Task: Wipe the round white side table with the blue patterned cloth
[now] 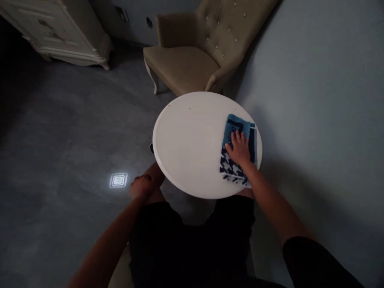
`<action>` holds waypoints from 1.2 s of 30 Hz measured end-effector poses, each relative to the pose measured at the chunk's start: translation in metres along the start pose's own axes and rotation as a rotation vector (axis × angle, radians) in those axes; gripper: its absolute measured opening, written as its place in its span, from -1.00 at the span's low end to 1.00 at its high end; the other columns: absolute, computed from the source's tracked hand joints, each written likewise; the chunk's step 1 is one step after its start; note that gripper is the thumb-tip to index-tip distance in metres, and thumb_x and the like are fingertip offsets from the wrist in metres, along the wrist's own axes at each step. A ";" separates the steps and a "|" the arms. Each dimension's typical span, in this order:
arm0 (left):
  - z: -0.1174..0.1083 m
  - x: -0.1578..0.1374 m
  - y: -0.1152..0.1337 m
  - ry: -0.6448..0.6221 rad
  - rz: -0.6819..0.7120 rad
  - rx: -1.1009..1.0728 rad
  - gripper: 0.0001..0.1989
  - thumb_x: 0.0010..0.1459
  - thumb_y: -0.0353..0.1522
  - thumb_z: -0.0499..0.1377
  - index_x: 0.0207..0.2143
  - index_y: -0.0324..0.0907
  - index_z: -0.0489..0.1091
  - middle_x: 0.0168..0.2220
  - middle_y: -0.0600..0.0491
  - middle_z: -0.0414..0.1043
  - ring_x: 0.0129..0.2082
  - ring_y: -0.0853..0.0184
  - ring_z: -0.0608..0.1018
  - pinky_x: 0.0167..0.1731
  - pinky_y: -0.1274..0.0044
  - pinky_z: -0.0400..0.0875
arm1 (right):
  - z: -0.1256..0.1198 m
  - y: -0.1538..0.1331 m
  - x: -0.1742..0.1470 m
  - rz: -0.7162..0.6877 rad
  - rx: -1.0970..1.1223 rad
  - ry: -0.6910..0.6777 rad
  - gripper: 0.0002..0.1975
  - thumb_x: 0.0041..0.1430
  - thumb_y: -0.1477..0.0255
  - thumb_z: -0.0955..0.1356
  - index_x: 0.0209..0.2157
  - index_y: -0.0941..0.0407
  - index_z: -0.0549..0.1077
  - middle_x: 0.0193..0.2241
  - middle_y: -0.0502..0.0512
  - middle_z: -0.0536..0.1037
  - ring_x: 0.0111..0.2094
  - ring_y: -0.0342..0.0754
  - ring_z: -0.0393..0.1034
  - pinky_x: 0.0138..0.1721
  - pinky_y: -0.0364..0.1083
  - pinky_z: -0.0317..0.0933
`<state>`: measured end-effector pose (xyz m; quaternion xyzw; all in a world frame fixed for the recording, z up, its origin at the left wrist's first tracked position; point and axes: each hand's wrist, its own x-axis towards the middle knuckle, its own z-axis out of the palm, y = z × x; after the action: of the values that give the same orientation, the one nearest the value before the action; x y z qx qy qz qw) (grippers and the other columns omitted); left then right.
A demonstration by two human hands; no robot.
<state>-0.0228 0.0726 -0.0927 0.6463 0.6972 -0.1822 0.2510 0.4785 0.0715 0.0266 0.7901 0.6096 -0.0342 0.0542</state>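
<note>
Taking the counter (186,148) as a dial with 6 o'clock towards us, our left hand (142,186) rests on our left leg (158,176), off the rim at about 8 o'clock; it is too dim to tell how its fingers bend. At 3 o'clock our right hand (239,151) lies palm down, fingers spread, on the folded cloth (229,163), gripping nothing. Our 2 hands are well apart.

To handle the cloth well, we would judge it best to press evenly through palm and fingertips, so that its layers travel together without bunching. The corner by the rim between 4 and 5 o'clock could slip over; we should mind it. Our left hand could steady the rim if the top rocks.

The counter's top is white and round, with small dark specks near 11 and 1 o'clock. Around it, from left to right, we see a pale ornamented cabinet (57,30) at 10 o'clock, a square patch of light (118,180) on the grey floor (75,132) past 8, a tan buttoned armchair (187,66) at 12, and a blue-grey wall (324,100) at 3.
</note>
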 end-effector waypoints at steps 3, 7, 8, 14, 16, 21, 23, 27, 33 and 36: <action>0.002 -0.004 -0.001 0.011 -0.008 0.003 -0.32 0.54 -0.08 -0.09 0.21 -0.27 0.69 0.14 -0.42 0.69 0.12 -0.19 0.73 0.06 0.18 0.61 | 0.014 -0.025 -0.095 -0.051 0.023 -0.011 -0.12 0.61 -0.05 0.10 0.70 0.18 0.13 0.68 0.16 -0.22 0.71 0.39 -0.35 0.68 0.46 -0.26; 0.006 -0.008 -0.004 0.032 0.030 0.005 -0.36 0.52 -0.10 -0.05 0.21 -0.27 0.69 0.16 -0.41 0.69 0.16 -0.16 0.71 0.10 0.22 0.60 | 0.030 -0.057 -0.183 -0.138 0.093 0.033 -0.13 0.58 -0.05 0.18 0.73 0.04 0.09 0.67 0.09 -0.18 0.71 0.38 -0.36 0.66 0.53 -0.26; 0.007 -0.007 -0.005 0.031 0.033 0.006 -0.35 0.53 -0.10 -0.05 0.22 -0.28 0.69 0.16 -0.42 0.69 0.18 -0.16 0.71 0.11 0.20 0.59 | 0.032 -0.061 -0.193 -0.147 0.101 0.040 -0.13 0.58 -0.05 0.19 0.73 0.02 0.08 0.67 0.09 -0.17 0.71 0.39 -0.37 0.65 0.57 -0.27; 0.010 -0.006 -0.006 0.019 0.031 -0.002 -0.29 0.55 -0.11 -0.13 0.24 -0.33 0.66 0.18 -0.47 0.66 0.19 -0.21 0.70 0.14 0.14 0.58 | 0.023 -0.049 -0.134 -0.108 0.106 -0.008 -0.14 0.57 -0.07 0.19 0.70 0.05 0.17 0.68 0.09 -0.22 0.70 0.49 -0.38 0.60 0.65 -0.32; 0.008 -0.005 -0.006 0.011 0.019 -0.011 -0.30 0.55 -0.10 -0.13 0.24 -0.31 0.67 0.18 -0.44 0.67 0.18 -0.19 0.70 0.12 0.16 0.58 | 0.016 -0.035 -0.085 -0.090 0.112 -0.014 -0.13 0.59 -0.07 0.16 0.71 0.07 0.13 0.68 0.12 -0.22 0.69 0.50 -0.37 0.60 0.65 -0.33; 0.009 0.001 -0.005 0.009 -0.007 0.002 -0.32 0.54 -0.10 -0.11 0.18 -0.27 0.70 0.14 -0.41 0.69 0.15 -0.17 0.71 0.08 0.18 0.60 | -0.002 -0.008 0.052 -0.032 0.068 -0.026 -0.10 0.61 -0.08 0.09 0.73 0.14 0.04 0.69 0.21 -0.21 0.68 0.51 -0.35 0.58 0.66 -0.31; 0.010 0.004 -0.007 0.004 -0.017 -0.003 -0.33 0.54 -0.10 -0.11 0.17 -0.27 0.70 0.12 -0.41 0.69 0.14 -0.18 0.71 0.08 0.17 0.60 | -0.006 -0.002 0.105 0.005 0.048 -0.028 -0.10 0.62 -0.08 0.07 0.73 0.14 0.01 0.69 0.22 -0.22 0.68 0.50 -0.35 0.58 0.65 -0.32; 0.011 0.010 -0.011 -0.010 -0.030 -0.014 -0.32 0.54 -0.06 -0.10 0.17 -0.26 0.70 0.12 -0.43 0.68 0.11 -0.20 0.71 0.09 0.13 0.59 | -0.008 0.013 0.195 0.003 0.054 0.009 -0.07 0.61 -0.09 0.05 0.73 0.19 0.01 0.68 0.31 -0.19 0.67 0.52 -0.33 0.55 0.68 -0.31; 0.011 0.012 -0.013 0.009 -0.035 -0.017 -0.36 0.55 -0.05 -0.08 0.12 -0.19 0.72 0.08 -0.38 0.69 0.08 -0.16 0.73 0.06 0.16 0.61 | -0.015 0.021 0.257 0.040 0.005 0.049 -0.11 0.64 -0.07 -0.02 0.72 0.18 0.03 0.66 0.38 -0.11 0.65 0.44 -0.18 0.54 0.65 -0.19; 0.012 0.014 -0.013 0.020 -0.022 -0.007 -0.35 0.55 -0.06 -0.09 0.11 -0.19 0.72 0.05 -0.36 0.70 0.07 -0.16 0.74 0.06 0.16 0.61 | -0.018 0.015 0.251 0.052 -0.035 0.052 -0.12 0.65 -0.03 -0.05 0.72 0.20 0.03 0.65 0.41 -0.09 0.66 0.42 -0.17 0.55 0.62 -0.15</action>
<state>-0.0345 0.0755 -0.1113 0.6395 0.7073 -0.1762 0.2443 0.5571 0.3109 0.0149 0.8053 0.5905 -0.0015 0.0528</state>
